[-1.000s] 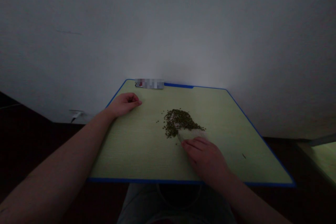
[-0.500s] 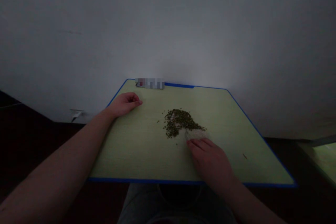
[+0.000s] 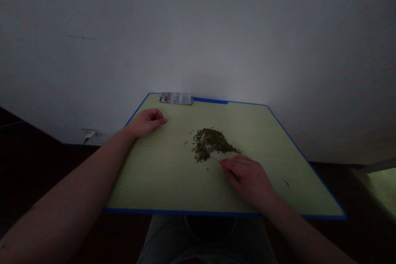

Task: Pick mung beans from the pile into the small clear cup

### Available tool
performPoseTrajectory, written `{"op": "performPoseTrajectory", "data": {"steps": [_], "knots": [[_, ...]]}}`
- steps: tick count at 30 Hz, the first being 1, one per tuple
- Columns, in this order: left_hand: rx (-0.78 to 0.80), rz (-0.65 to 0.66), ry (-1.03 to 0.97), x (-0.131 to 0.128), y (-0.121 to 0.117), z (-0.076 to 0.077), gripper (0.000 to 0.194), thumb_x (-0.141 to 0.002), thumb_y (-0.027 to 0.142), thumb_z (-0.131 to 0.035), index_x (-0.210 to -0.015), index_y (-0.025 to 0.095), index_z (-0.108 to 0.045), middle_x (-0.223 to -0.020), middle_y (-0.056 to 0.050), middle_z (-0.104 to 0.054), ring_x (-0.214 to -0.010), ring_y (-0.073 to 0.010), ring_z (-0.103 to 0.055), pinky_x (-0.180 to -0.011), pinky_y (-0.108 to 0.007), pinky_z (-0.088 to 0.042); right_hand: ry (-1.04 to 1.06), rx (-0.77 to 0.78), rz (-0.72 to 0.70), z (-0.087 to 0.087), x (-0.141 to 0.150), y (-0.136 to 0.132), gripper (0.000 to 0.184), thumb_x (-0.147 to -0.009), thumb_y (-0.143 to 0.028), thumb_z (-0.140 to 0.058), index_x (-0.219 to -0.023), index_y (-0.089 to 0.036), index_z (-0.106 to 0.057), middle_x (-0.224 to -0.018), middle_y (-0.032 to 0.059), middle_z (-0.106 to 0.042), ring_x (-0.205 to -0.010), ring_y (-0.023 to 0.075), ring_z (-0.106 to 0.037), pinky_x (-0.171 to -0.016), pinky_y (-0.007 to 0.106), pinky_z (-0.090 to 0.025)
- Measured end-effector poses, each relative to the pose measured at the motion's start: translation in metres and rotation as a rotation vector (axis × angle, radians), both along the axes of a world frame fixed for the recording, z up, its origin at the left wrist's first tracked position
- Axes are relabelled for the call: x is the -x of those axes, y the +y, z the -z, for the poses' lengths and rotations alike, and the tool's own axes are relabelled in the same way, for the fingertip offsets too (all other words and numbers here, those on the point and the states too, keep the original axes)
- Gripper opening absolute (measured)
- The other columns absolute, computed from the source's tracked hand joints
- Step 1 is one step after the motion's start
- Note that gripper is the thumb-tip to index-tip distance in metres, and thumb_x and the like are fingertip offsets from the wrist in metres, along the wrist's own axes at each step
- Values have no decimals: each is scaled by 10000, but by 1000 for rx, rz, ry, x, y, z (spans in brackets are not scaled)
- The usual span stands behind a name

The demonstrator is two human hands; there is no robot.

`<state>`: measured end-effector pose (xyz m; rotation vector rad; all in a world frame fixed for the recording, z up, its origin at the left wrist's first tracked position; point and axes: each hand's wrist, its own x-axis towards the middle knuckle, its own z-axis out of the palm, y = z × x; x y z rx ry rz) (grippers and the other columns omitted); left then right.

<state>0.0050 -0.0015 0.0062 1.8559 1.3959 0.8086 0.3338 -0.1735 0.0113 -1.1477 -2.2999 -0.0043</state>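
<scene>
A heap of small green mung beans (image 3: 210, 143) lies near the middle of the tabletop (image 3: 154, 181), which is pale green with a blue edge, and a few strays sit just off the heap's left side. The right hand (image 3: 244, 179) rests at the heap's lower right, its fingers (image 3: 230, 167) drawn together and pointing up and left. A thin pale strip (image 3: 224, 156), perhaps paper, runs along the heap's lower edge, just beside those fingertips. Whether the hand is pinching it, I cannot tell. The left hand (image 3: 145, 123) lies on the tabletop toward the far left corner, well apart from the heap, its fingers loosely curled together around nothing visible.

A blurred object (image 3: 176, 98) sits on the far edge, and a dark speck (image 3: 287, 183) lies toward the right. Past the tabletop are a white wall (image 3: 198, 29), a wall plug (image 3: 89, 134) at lower left, and another green surface (image 3: 382, 189) at the right edge.
</scene>
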Motion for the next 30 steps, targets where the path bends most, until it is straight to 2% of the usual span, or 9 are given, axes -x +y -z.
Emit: {"op": "performPoseTrajectory", "data": {"steps": [4, 10, 12, 14, 17, 19, 24, 30], "knots": [[10, 4, 3, 0, 0, 0, 267, -682, 424, -649, -686, 171, -564, -570, 35, -471, -524, -94, -410, -508, -242, -336, -1, -16, -67, 0, 7, 2, 245, -899, -123, -494, -970, -152, -727, -887, 52, -769, -763, 174, -700, -803, 330, -567], [6, 0, 30, 2, 2, 2, 271, -685, 433, -647, -694, 172, -573, -588, 29, -479, -532, -99, -416, -520, -251, -333, 15, 19, -162, -2, 4, -13, 260, -908, -128, -480, -1003, -151, -721, -913, 57, -768, -738, 175, -697, -759, 328, -574], [14, 3, 28, 2, 3, 3, 267, -685, 430, -647, -691, 175, -569, -572, 35, -468, -519, -97, -408, -515, -250, -325, 41, 67, -120, -4, 0, -14, 253, -910, -140, -489, -992, -161, -727, -887, 53, -767, -744, 173, -696, -748, 319, -573], [15, 11, 16, 2, 3, 3, 266, -684, 429, -648, -689, 176, -567, -567, 38, -463, -514, -95, -404, -512, -249, -321, 71, 137, -21, -4, -4, -12, 244, -905, -155, -504, -984, -173, -734, -882, 52, -764, -767, 174, -701, -742, 310, -572], [5, 9, 4, 1, 3, 3, 267, -682, 426, -652, -688, 173, -567, -578, 35, -471, -523, -93, -410, -515, -247, -326, 116, 253, 138, -4, -10, -2, 241, -877, -177, -540, -1018, -193, -735, -932, 54, -764, -807, 187, -711, -740, 316, -572], [-5, 4, 1, 1, 3, 4, 267, -682, 422, -654, -677, 171, -564, -576, 37, -468, -524, -89, -406, -516, -244, -329, 140, 330, 188, -4, -11, 6, 256, -856, -185, -562, -1046, -211, -732, -942, 44, -764, -804, 191, -715, -734, 323, -572], [4, 15, 11, 2, 2, 3, 255, -692, 415, -651, -693, 172, -570, -561, 41, -471, -521, -89, -408, -510, -239, -328, 125, 421, 206, -9, -2, 20, 280, -836, -187, -586, -1072, -227, -733, -968, 38, -763, -817, 200, -715, -743, 335, -568], [19, 17, -1, 1, 1, 1, 244, -694, 407, -648, -684, 181, -556, -528, 47, -459, -499, -90, -398, -501, -241, -317, 88, 390, 191, -10, 8, 25, 262, -836, -174, -598, -1054, -218, -737, -980, 46, -762, -842, 210, -716, -769, 355, -566]]}}
